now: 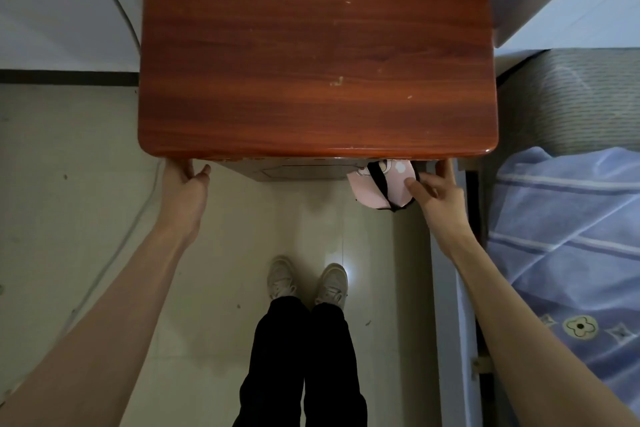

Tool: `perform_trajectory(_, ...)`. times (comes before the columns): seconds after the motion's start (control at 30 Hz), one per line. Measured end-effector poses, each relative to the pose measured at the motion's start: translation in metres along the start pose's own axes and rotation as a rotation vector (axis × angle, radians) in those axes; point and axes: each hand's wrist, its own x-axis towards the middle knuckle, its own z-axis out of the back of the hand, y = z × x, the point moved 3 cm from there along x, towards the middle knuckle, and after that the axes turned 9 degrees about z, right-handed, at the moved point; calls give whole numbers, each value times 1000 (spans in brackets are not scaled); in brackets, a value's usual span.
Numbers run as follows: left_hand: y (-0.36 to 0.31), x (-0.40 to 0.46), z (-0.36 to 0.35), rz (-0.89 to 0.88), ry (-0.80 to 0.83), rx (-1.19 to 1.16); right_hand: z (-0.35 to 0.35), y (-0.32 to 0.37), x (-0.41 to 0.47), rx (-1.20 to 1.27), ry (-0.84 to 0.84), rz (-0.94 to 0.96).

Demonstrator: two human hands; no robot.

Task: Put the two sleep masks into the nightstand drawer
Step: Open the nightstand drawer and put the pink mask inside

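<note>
Right hand (437, 191) pinches pink sleep mask (381, 184) | hangs downward | left hand (185, 184) spread on nightstand (311, 45)

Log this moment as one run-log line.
left hand: on nightstand front edge | right hand: holding pink mask at drawer front | second mask: not visible

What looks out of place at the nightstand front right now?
A pink sleep mask hangs out from under the nightstand top's front edge, beside the right hand, not tucked inside. The drawer itself is barely visible.

Black trousers (301, 367), pale sneakers (308, 282), bare forearms (138, 305)
</note>
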Motion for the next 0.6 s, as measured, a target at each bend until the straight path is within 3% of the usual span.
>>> perform_trajectory(0.6, 19, -53, 9, 103, 18, -65, 10, -5, -26, -53, 38, -51)
